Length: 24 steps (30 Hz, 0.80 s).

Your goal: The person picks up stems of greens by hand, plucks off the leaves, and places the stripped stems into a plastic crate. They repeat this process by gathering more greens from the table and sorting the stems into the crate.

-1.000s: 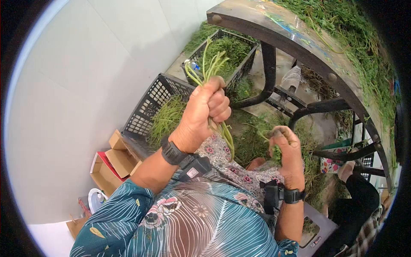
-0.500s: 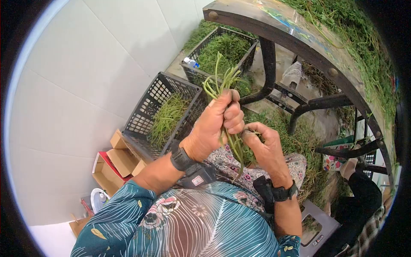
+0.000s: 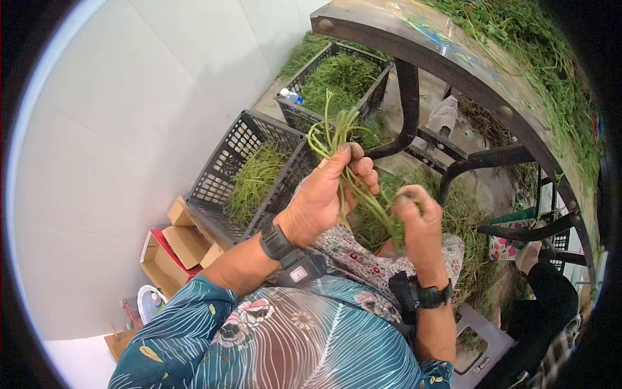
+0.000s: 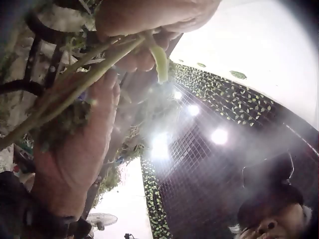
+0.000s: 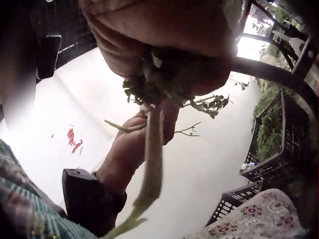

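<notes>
In the head view my left hand pinches a small bunch of green stems between thumb and fingers; their pale cut ends fan out above it. Lower and to the right, my right hand, a little blurred, grips the leafy part of stems that run down from the left hand. The right wrist view has dark leaves bunched under my right hand, with a thick stem hanging below. Long stems cross the left wrist view between both hands.
A black crate holding trimmed stems stands left, with another crate of leafy greens behind, a bottle at its edge. Cardboard boxes lie lower left. A metal-legged table heaped with greens curves round right; another person's leg shows there.
My right hand came in to the stems below my left hand, then drew away right and down with leaves. The left hand moved right and lower, and its fingers have loosened somewhat.
</notes>
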Each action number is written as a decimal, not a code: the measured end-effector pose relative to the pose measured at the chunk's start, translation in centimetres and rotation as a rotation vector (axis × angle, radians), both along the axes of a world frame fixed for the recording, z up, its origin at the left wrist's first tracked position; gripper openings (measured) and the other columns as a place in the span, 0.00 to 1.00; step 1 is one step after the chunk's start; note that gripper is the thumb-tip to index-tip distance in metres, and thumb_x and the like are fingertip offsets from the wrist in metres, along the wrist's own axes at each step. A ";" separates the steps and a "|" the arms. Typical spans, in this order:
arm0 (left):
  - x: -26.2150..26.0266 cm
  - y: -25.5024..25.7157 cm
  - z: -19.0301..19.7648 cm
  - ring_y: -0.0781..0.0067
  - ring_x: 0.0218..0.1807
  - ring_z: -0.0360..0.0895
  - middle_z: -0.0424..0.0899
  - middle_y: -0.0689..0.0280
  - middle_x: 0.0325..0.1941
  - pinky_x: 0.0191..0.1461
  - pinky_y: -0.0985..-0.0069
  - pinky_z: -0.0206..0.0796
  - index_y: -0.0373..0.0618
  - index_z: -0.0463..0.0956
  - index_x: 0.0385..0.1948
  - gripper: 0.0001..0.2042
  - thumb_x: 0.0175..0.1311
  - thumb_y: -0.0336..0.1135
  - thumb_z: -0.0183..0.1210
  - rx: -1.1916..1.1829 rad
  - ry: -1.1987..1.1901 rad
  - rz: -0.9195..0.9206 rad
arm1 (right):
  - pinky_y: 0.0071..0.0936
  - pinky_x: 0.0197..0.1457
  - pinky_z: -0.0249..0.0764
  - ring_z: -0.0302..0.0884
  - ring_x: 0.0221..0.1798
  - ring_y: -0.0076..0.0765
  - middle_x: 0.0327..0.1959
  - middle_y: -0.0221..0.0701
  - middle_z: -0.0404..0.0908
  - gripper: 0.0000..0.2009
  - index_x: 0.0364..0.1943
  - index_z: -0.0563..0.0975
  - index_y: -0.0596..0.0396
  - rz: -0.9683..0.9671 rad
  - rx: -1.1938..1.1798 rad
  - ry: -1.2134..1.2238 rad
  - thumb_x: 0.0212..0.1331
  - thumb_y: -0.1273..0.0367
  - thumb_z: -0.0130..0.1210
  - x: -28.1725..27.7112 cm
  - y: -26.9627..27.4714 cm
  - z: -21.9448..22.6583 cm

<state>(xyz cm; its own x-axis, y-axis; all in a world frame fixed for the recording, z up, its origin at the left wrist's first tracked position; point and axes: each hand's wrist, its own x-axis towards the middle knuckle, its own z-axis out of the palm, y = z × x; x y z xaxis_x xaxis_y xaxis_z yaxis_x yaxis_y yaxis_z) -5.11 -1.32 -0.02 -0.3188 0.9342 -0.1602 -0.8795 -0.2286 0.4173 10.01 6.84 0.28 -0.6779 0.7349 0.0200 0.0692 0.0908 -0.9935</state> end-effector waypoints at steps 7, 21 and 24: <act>-1.0 -0.3 -1.3 0.75 0.24 0.65 0.61 0.76 0.14 0.40 0.70 0.64 0.48 0.69 0.34 0.11 0.66 0.45 0.44 0.027 -0.013 -0.036 | 0.17 0.23 0.59 0.63 0.20 0.20 0.19 0.22 0.65 0.10 0.36 0.71 0.53 -0.226 -0.694 0.440 0.55 0.63 0.51 2.7 2.8 -1.8; -2.8 -1.8 1.4 0.83 0.15 0.52 0.55 0.77 0.14 0.20 0.82 0.49 0.47 0.67 0.31 0.11 0.64 0.45 0.48 -0.265 0.370 -0.093 | 0.21 0.21 0.57 0.57 0.19 0.22 0.25 0.25 0.68 0.05 0.33 0.68 0.51 -0.339 -0.926 0.733 0.58 0.67 0.48 6.4 6.6 -4.2; -6.2 -2.6 2.1 0.82 0.16 0.57 0.61 0.76 0.16 0.21 0.81 0.54 0.45 0.68 0.34 0.08 0.65 0.40 0.48 -0.163 0.342 0.016 | 0.23 0.21 0.60 0.59 0.18 0.22 0.26 0.25 0.70 0.05 0.33 0.68 0.52 -0.318 -0.873 0.646 0.58 0.67 0.48 6.4 6.3 -4.7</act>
